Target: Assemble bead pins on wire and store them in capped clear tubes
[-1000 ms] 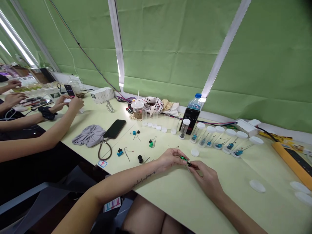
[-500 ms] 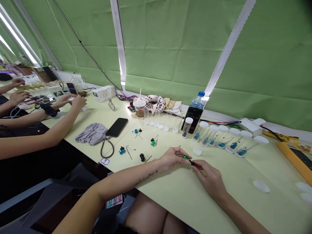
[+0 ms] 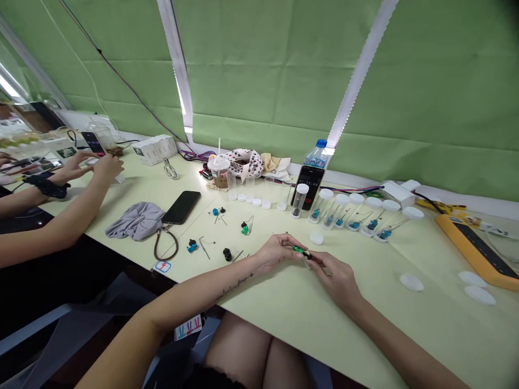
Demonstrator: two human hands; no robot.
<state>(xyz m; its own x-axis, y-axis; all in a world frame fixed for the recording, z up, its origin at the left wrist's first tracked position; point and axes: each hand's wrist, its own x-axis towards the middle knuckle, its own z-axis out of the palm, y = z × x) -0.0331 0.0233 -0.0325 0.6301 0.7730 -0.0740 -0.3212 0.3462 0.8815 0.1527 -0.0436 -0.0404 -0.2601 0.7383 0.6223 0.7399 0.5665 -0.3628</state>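
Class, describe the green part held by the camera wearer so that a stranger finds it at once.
Find the pale table below the green blind. Over its middle, the wearer's left hand and right hand hold the green part. The other green piece lies loose; this one is held.

Your pale counter [image 3: 446, 324] is busy! Left side, you've got a grey cloth [image 3: 135, 221] touching a dark phone [image 3: 181, 207], screen up, its strap [image 3: 166, 246] looped toward a numbered tag [image 3: 162, 267] by the edge. Across the middle, look: a blue-and-black piece [image 3: 192, 246], a black piece [image 3: 227, 254] and a green-and-black piece [image 3: 245, 228], thin metal rods beside them. Farther back stands a drink cup [image 3: 220, 173]; to your right, a row of capped tubes [image 3: 341, 213], a flat white disc [image 3: 411, 282] and an orange power strip [image 3: 478, 251]!
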